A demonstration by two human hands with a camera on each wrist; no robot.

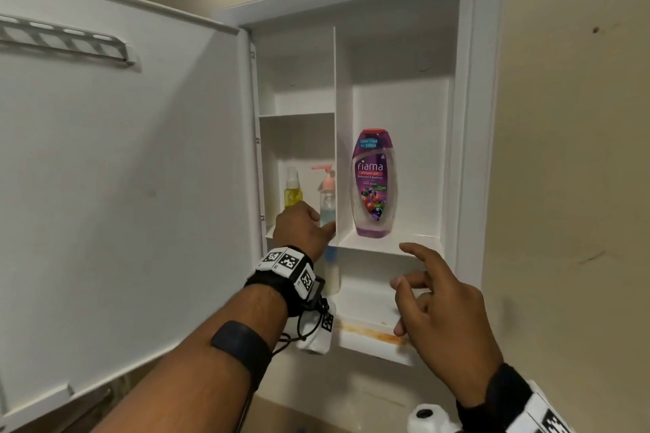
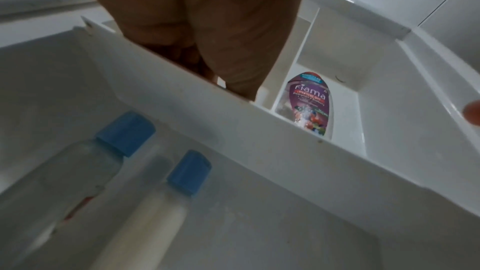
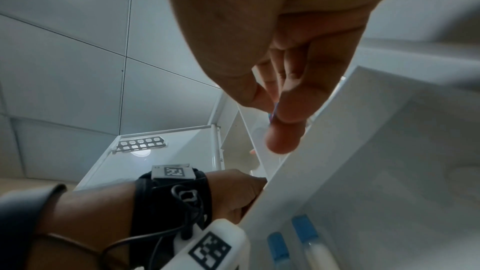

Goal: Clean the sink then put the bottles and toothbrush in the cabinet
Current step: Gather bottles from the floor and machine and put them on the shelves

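The cabinet (image 1: 467, 116) door (image 1: 123, 169) hangs open at 9 o'clock. The left hand (image 1: 302, 228) reaches into the middle-left compartment, fingers hidden, so its grasp cannot be told, by the upright pump bottle (image 1: 327, 199) and yellow bottle (image 1: 292, 190). At 3 o'clock of it the purple shower gel bottle (image 1: 374, 183) stands upright, cap up. The right hand (image 1: 439, 306) hovers at its 5 o'clock, fingers relaxed, holding nothing.

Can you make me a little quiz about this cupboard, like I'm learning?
1. True or false: the purple shower gel bottle stands upright in the cabinet.
2. The pump bottle by the left hand has a pump that is: A green, B pink, C black?
3. Fill in: the two lower-shelf bottles have ___ caps.
Key: 1 true; 2 B; 3 blue.
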